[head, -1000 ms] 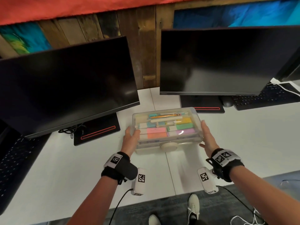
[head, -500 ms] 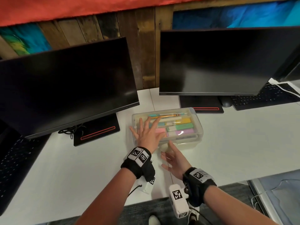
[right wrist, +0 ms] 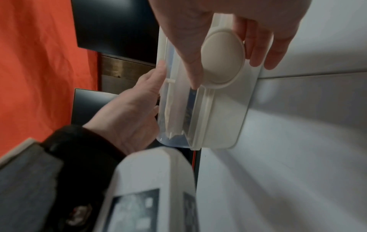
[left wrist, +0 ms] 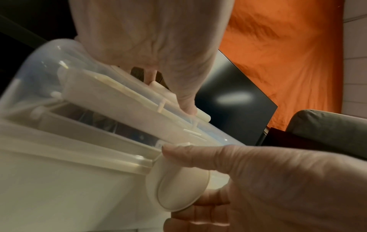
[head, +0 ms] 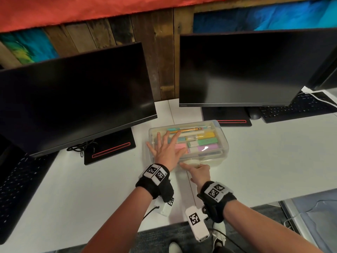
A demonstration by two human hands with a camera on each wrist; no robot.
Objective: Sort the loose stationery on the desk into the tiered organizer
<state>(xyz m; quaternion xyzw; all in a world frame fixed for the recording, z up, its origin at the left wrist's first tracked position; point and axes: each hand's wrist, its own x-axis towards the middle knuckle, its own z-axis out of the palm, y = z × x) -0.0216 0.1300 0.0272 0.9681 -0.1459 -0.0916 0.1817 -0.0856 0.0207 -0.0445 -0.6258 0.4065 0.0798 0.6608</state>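
Note:
The tiered organizer [head: 225,144] is a translucent box with a clear lid, on the white desk between two monitors. Under the lid lie pastel highlighters [head: 207,141], an orange pencil [head: 189,129] and a pink pad [head: 180,147]. My left hand [head: 168,148] lies flat on the lid's left half with fingers spread. My right hand [head: 197,171] is at the box's front and grips the round cream knob [head: 191,162]. The wrist views show the thumb on one side of the knob [right wrist: 222,59] and curled fingers on the other [left wrist: 178,193].
Two dark monitors [head: 76,99] [head: 246,70] stand close behind and beside the box on black bases. A keyboard [head: 299,106] and mouse [head: 254,115] lie at right, another keyboard [head: 16,178] at left. Cables [head: 80,147] trail near the left base. The desk edge is close below my wrists.
My hands left the box's two sides. The left hand went onto the lid and stays there; the right hand came to the front and closed round the knob.

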